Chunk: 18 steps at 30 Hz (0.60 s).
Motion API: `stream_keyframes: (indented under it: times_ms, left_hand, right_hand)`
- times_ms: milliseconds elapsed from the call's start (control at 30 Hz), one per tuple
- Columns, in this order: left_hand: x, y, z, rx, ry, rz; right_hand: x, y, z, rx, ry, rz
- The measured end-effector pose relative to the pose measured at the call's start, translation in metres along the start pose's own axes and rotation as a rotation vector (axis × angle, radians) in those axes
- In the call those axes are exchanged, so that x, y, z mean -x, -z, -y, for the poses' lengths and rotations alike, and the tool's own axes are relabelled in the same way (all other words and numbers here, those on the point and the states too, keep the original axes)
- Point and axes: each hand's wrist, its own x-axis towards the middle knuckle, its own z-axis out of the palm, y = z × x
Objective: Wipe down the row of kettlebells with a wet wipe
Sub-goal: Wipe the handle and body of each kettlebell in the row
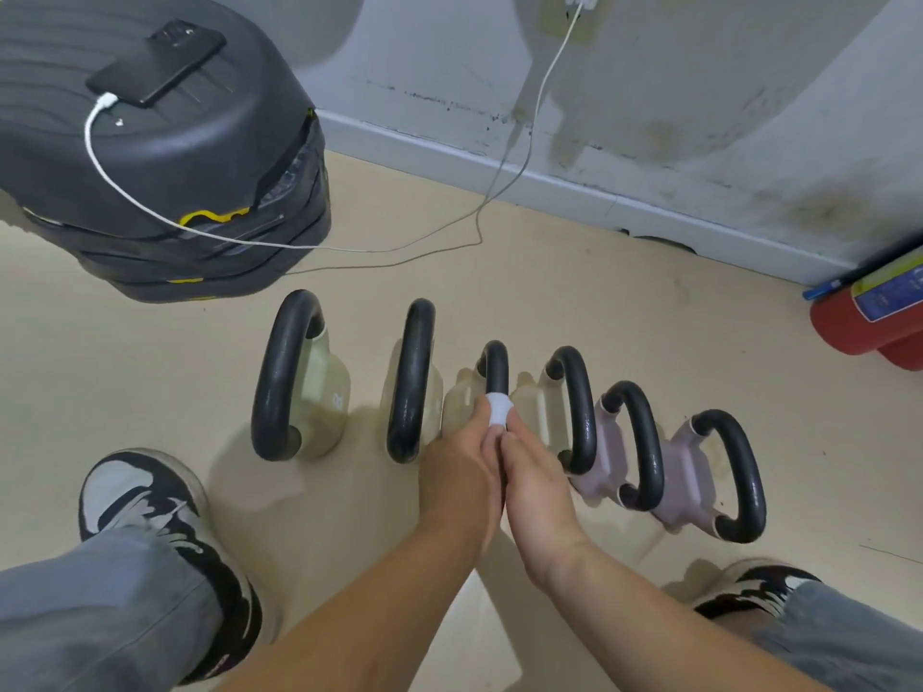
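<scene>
Several kettlebells with black handles stand in a row on the beige floor. The left ones are cream, such as the first kettlebell (299, 387); the two at the right are pale purple, like the last kettlebell (709, 472). A white wet wipe (499, 409) is wrapped round the black handle of the third kettlebell (496, 367). My left hand (462, 472) and my right hand (537, 484) meet at that handle, palms together, their fingertips pinching the wipe from either side.
A stack of black step platforms (165, 182) stands at the back left, a phone (157, 62) on top with a white charging cable (529, 157) running to the wall. A red fire extinguisher (869, 322) lies at the right. My shoes (150, 496) flank the row.
</scene>
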Motion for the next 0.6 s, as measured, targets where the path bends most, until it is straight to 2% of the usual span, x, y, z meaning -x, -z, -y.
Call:
stream_keyframes:
  times_ms: [67, 100, 233, 400, 533, 600]
  left_hand:
    - [0.012, 0.002, -0.001, 0.391, 0.227, 0.05]
    - [0.015, 0.002, 0.0, 0.437, 0.263, 0.055]
    - [0.021, 0.006, 0.015, 0.224, 0.233, 0.016]
    - [0.023, 0.011, 0.018, 0.173, 0.23, 0.03]
    - [0.021, 0.012, 0.018, 0.281, 0.276, 0.062]
    - [0.018, 0.015, 0.025, 0.176, 0.231, 0.083]
  right_hand:
    - [0.006, -0.001, -0.013, 0.013, 0.019, -0.002]
    - [0.01, -0.001, -0.016, 0.013, 0.019, -0.01]
    - [0.018, -0.004, -0.03, 0.041, 0.052, -0.038]
    - [0.016, -0.011, -0.046, 0.043, 0.029, -0.105]
    - [0.015, -0.009, -0.039, -0.132, -0.062, -0.119]
    - [0.013, -0.005, -0.034, -0.193, -0.131, -0.107]
